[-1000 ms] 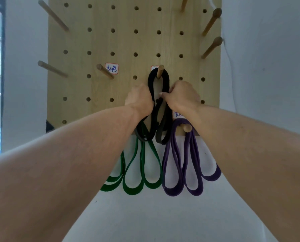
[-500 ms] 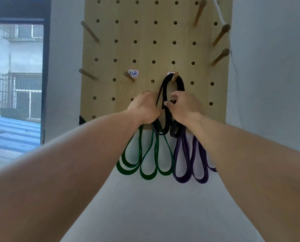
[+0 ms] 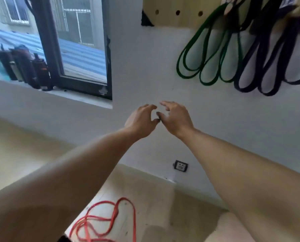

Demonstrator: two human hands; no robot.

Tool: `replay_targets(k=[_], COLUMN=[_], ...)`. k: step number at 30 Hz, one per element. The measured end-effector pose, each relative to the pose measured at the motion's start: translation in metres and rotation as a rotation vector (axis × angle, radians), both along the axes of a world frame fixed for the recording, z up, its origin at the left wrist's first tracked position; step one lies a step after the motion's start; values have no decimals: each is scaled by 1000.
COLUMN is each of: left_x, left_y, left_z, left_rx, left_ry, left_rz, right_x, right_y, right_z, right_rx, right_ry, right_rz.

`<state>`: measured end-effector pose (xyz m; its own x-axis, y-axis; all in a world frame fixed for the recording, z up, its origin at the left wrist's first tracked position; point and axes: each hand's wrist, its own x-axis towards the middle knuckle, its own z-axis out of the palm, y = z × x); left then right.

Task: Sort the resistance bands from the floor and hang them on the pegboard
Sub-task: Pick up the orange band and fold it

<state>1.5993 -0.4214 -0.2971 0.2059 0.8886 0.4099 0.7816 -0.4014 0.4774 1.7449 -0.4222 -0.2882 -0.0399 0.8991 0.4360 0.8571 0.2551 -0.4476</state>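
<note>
**A:** What's the room like from the head view?

**B:** A pale wall point(image 3: 215, 123) runs across the middle, with a light wooden floor point(image 3: 156, 198) below it. A dark-framed window point(image 3: 76, 49) sits on the left, looking out on a blue striped roof. Some dark bottles point(image 3: 23, 67) stand on the sill beside the frame. A small wall socket point(image 3: 180, 165) sits low on the wall, just above the floor.

**B:** And the pegboard?

**A:** Only the bottom corner of the pegboard point(image 3: 172, 16) shows at the top right, light wood with round holes. Green bands point(image 3: 205, 63) hang from it in loops against the wall. Purple bands point(image 3: 267, 74) hang just to their right, and black bands point(image 3: 257, 13) are above, blurred, at the top edge. I cannot make out which pegs carry them.

**B:** Anything left on the floor?

**A:** Red bands point(image 3: 109, 222) lie in a loose tangle on the floor near the bottom edge, between the two forearms.

**B:** What about the hands?

**A:** Both are stretched out in front of the wall, well below the hanging loops. The left hand point(image 3: 142, 121) has relaxed, slightly bent fingers and grasps nothing. The right hand point(image 3: 176, 117) is the same, fingers spread loosely, empty. Their fingertips are close together, nearly touching.
</note>
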Motion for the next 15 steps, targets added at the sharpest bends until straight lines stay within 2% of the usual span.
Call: replay_targets(k=[4,8,15], left_x=[-37,-75,-129], left_y=[-17,-36,-59], left_z=[-120,-227,-358], left_rx=[-336,-584,-933], left_ry=[38,73,45], left_rz=[61,125,300], right_x=[-43,-73,-106], right_y=[-15,-27,-25], right_z=[-103,-215,-366], right_rx=[-313,-527,-842], right_ry=[-42,-67,-23], right_rz=[49,106,164])
